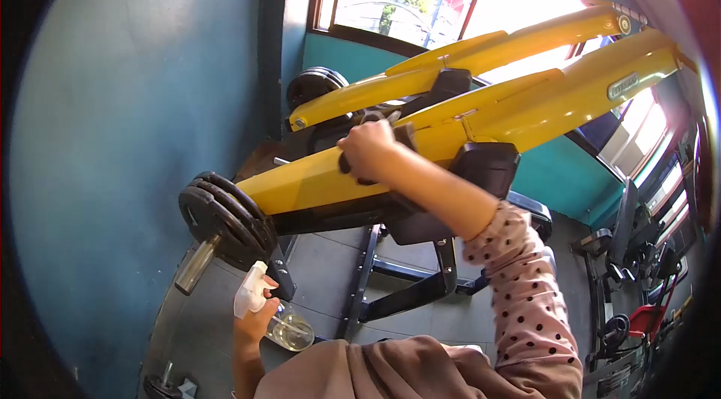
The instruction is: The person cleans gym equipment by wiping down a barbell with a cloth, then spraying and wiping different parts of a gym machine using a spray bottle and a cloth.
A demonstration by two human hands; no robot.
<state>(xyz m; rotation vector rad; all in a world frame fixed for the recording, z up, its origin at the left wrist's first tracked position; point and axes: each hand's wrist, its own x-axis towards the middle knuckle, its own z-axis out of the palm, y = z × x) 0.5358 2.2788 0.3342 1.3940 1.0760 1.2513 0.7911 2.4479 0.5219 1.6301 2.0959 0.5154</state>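
Observation:
My left hand (259,316) is closed around the neck of a spray bottle (289,330). The bottle has a white trigger head (251,290) and a clear body with pale liquid inside. It is held low, beside the plate-loaded end of a yellow exercise machine (308,177). My right hand (369,149) reaches across to the machine's near yellow arm, its fingers curled. Something dark shows beneath the fist and beyond the wrist; whether it is a handle or a cloth, I cannot tell.
Black weight plates (218,211) sit on a metal bar end (197,264) near the blue wall (135,136). More plates (315,87) are on the far arm. A black pad (487,166) juts out under the near arm. Other gym equipment (631,249) stands at the right.

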